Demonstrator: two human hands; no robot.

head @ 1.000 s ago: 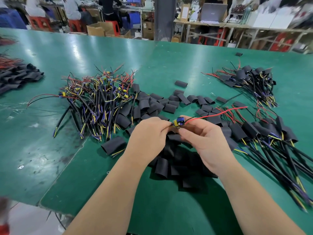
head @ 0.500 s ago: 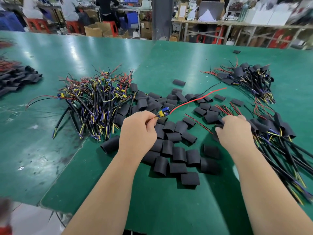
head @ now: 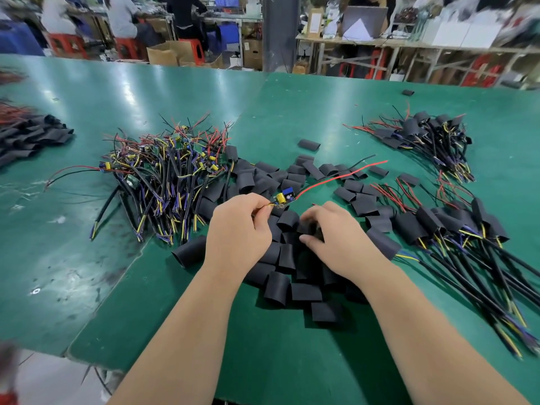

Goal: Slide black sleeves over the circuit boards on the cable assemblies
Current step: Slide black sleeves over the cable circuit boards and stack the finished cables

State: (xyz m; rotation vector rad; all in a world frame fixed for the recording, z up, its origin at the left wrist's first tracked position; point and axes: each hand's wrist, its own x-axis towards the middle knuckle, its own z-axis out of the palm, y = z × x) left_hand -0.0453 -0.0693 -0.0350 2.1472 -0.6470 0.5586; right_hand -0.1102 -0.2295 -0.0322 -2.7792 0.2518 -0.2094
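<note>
My left hand (head: pixel 238 229) pinches the wires of a cable assembly just behind its small circuit board (head: pixel 285 197), which carries a yellow and a blue part. A red wire (head: pixel 336 179) and a black wire trail from the board to the right. My right hand (head: pixel 330 235) lies on the pile of loose black sleeves (head: pixel 280 283) in the middle, fingers curled round one black sleeve (head: pixel 309 228), which they partly hide. The board is bare.
A heap of bare cable assemblies (head: pixel 163 176) lies to the left on the green table (head: pixel 292 361). Sleeved assemblies lie at the right (head: pixel 455 229) and far right (head: pixel 423 135). Another dark sleeve pile (head: pixel 29 138) sits at the left edge. People sit at the back.
My right hand let go of the board, swung out to the right pile, then came back to the middle and closed on a sleeve. My left hand kept the assembly.
</note>
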